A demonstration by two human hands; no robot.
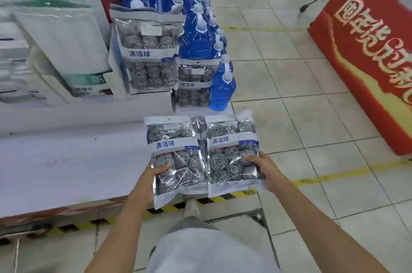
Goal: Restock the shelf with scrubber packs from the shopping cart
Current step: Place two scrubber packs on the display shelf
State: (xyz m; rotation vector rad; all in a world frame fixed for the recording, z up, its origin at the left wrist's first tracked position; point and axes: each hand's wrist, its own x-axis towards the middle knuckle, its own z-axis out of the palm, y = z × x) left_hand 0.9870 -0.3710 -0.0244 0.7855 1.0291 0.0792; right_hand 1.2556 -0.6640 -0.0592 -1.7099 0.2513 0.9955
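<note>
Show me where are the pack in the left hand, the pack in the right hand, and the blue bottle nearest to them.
Left-hand pack (176,156): head view, on its clear front.
Right-hand pack (231,152): head view, on its clear front.
Nearest blue bottle (223,92): head view, on its blue body.

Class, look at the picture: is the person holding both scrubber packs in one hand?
No: the left hand grips the left scrubber pack and the right hand grips the right scrubber pack, side by side.
</note>
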